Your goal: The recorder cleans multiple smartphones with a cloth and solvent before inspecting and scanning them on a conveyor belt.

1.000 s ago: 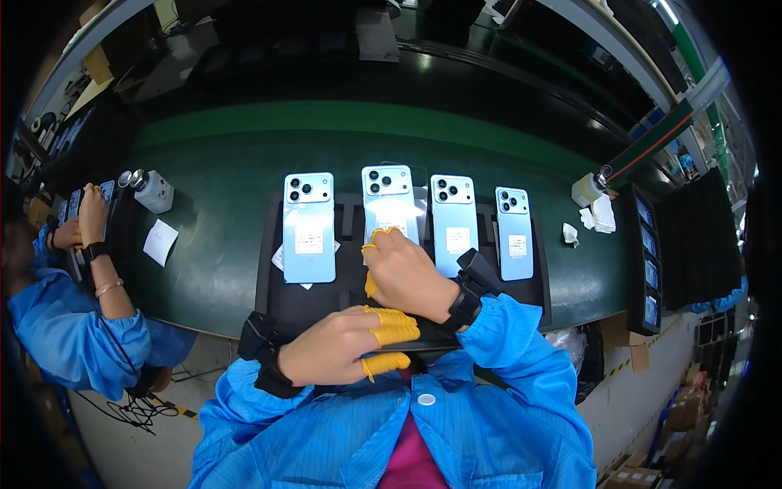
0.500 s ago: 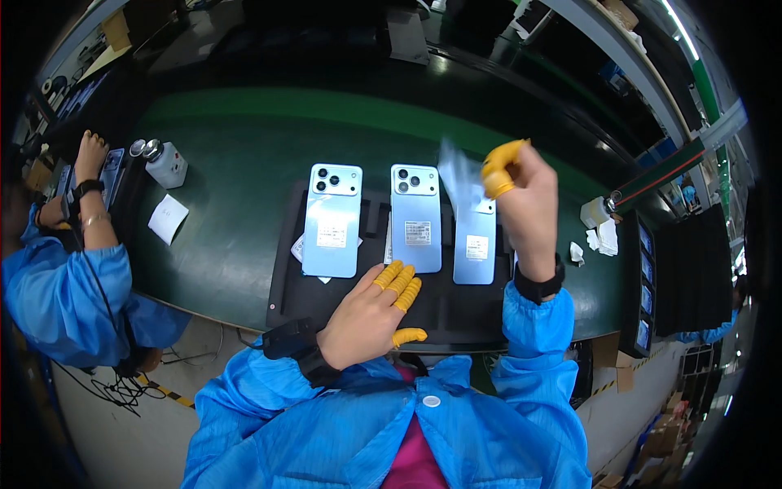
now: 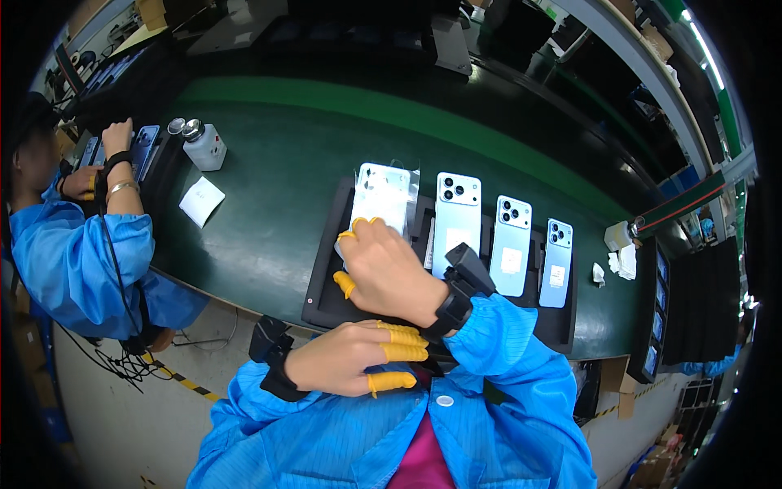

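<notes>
Several light-blue phones lie back-up in a row on a black tray (image 3: pixel 318 303). Over the leftmost phone (image 3: pixel 381 173) is a clear film (image 3: pixel 404 210), its edges standing past the phone's sides. My right hand (image 3: pixel 391 273), with yellow finger cots, bends over this phone's lower half, fingers closed at the film's lower part; the exact grip is partly hidden. My left hand (image 3: pixel 346 359), also in yellow cots, is held near the tray's front edge, fingers stretched and holding nothing. To the right lie the second phone (image 3: pixel 458 213), third phone (image 3: pixel 513 236) and rightmost phone (image 3: pixel 557 261), each with a white label.
A white pump bottle (image 3: pixel 205 148) and a paper slip (image 3: pixel 201 201) are on the green table (image 3: pixel 252 196) at left. Another bottle (image 3: pixel 619 236) and crumpled tissue (image 3: pixel 626 262) stand at right. A co-worker in blue (image 3: pixel 77 261) works at the far left.
My right hand has swung left from the right-hand phones to the leftmost one, bringing the clear film. My left hand has drawn back off the second phone. The view has turned left.
</notes>
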Demonstrator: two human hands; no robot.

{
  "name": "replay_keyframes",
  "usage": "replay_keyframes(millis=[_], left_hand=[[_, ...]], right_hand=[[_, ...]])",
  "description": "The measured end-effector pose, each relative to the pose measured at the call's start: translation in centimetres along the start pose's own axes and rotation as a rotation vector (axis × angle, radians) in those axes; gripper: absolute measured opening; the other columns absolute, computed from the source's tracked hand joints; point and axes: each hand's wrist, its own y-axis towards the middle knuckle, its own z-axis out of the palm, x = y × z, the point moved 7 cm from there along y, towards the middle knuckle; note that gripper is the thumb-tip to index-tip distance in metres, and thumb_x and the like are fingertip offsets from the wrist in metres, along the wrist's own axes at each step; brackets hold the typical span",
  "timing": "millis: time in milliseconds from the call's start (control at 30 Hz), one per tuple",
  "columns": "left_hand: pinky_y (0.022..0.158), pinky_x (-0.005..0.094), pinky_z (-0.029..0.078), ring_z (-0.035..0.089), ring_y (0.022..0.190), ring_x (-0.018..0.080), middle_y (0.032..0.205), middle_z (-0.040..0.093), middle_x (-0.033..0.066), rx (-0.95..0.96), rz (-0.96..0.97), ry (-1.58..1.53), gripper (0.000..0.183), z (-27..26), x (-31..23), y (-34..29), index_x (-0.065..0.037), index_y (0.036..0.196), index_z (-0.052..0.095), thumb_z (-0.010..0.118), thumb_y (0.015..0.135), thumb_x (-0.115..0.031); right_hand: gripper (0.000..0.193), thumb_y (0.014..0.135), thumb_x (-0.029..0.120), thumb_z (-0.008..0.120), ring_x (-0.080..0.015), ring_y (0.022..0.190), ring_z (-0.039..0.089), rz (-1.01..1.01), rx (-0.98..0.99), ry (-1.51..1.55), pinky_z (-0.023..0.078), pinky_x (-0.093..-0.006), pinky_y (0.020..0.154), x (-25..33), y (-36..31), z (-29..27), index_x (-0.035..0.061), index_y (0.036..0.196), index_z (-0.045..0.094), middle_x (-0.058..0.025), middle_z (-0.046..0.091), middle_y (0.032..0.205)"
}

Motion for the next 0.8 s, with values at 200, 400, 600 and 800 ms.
replay_keyframes(millis=[200,400,600,800], left_hand=[[0.08,0.0352,0.054,0.066,0.091,0.028,0.101,0.069,0.0106,-0.205,-0.048,0.222,0.033,-3.4,0.6,-1.9,-0.005,0.104,0.07,0.076,0.076,-0.02],[0.098,0.0423,0.044,0.058,0.109,0.0328,0.117,0.062,0.0165,-0.344,-0.173,0.692,0.046,-3.2,2.5,-2.1,0.0,0.115,0.063,0.074,0.077,-0.025],[0.106,0.0477,0.036,0.057,0.111,0.0349,0.11,0.062,0.0202,-0.3,-0.206,0.777,0.062,-1.5,3.3,-1.6,0.008,0.119,0.058,0.071,0.077,-0.035],[0.102,0.0489,0.039,0.059,0.104,0.0365,0.104,0.063,0.0201,-0.334,-0.228,0.885,0.062,-1.8,3.1,-0.8,0.007,0.119,0.058,0.073,0.074,-0.033]], right_hand=[[0.021,0.064,0.008,0.066,-0.0376,0.074,0.06,0.121,0.059,0.256,0.05,-0.0417,0.066,-3.3,0.5,2.3,-0.0059,0.078,0.061,-0.0225,0.059,0.079],[0.029,0.071,0.019,0.068,-0.0323,0.066,0.065,0.547,0.232,0.551,0.051,-0.0377,0.061,-6.9,1.0,2.0,-0.0067,0.084,0.067,-0.0223,0.066,0.074],[0.015,0.069,0.002,0.064,-0.02,0.072,0.063,0.661,-0.308,0.791,0.051,-0.0315,0.063,-14.4,-2.2,-6.9,-0.0003,0.083,0.066,-0.0107,0.063,0.081],[0.028,0.089,0.016,0.062,-0.022,0.09,0.063,0.366,-0.824,1.334,0.052,-0.0326,0.076,-17.8,-19.3,-21.8,0.001,0.113,0.06,-0.0121,0.065,0.1]])
